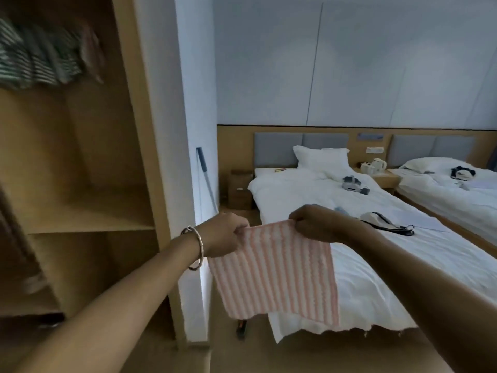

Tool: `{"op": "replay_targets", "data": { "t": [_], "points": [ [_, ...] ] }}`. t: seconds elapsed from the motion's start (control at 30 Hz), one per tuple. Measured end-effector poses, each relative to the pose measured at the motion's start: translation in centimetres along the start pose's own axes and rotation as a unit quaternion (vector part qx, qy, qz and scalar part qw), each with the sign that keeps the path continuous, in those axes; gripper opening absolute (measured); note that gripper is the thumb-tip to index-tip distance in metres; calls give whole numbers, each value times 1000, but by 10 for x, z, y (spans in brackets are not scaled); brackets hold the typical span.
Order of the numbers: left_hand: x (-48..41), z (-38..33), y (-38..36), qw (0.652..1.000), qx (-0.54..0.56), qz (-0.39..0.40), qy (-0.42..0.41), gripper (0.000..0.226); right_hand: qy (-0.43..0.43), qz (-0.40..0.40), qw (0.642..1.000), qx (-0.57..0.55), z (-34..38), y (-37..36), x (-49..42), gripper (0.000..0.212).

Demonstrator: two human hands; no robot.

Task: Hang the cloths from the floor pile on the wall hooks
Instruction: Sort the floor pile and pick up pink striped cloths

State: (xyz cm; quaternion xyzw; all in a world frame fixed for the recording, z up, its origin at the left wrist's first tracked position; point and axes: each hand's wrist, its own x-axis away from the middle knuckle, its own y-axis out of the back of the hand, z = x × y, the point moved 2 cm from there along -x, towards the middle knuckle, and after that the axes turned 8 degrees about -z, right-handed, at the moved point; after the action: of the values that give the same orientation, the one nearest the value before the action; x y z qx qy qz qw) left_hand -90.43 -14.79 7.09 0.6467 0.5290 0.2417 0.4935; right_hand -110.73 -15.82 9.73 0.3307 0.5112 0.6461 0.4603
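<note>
Hands hold up one pink and white striped cloth [277, 273] in the air. The left hand [223, 234] pinches the top left corner, with its fingers curled tight on the edge. The right hand [317, 223] pinches the top right corner the same way. The top edge is pulled out between them. The rest of the cloth hangs down flat, and its stripes run up and down. It touches only the two hands. It hangs in front of the foot end of the near bed [376, 265].

A silver bangle [195, 247] sits on the left wrist. Both arms are bare.

On the left stands an open wooden closet [88, 216] with shelves. High up in it hang some green and white striped cloths [40, 57]. They look blurry.

The near bed has white sheets, and a white pillow [320, 157] lies at its head. A small grey gadget [352, 183] lies on the middle of the bed. A white and black thing with a black cord [384, 222] lies closer to the right hand. A second white bed [443, 192] stands on the right with a dark thing on it. Between the two beds is a little wooden counter [387, 179], and a white kettle [377, 165] stands on it.

A long thin stick [207, 179] leans on the white wall behind the left hand. A brown box [239, 189] sits on the floor beside the head of the near bed. A dark shoe [241, 328] lies on the floor under the cloth.
</note>
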Motion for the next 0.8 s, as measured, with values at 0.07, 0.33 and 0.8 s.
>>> {"op": "replay_targets", "data": {
  "t": [0.07, 0.33, 0.8],
  "points": [
    [22, 34, 13, 999, 0, -18, 40, 28, 40, 14, 999, -16, 36, -18, -24, 34],
    [106, 149, 54, 970, 20, -119, 212, 29, 209, 84, 974, -8, 163, -85, -112, 37],
    [123, 305, 147, 910, -114, -181, 356, 47, 372, 123, 894, -218, 337, -144, -289, 21]
  ]
}}
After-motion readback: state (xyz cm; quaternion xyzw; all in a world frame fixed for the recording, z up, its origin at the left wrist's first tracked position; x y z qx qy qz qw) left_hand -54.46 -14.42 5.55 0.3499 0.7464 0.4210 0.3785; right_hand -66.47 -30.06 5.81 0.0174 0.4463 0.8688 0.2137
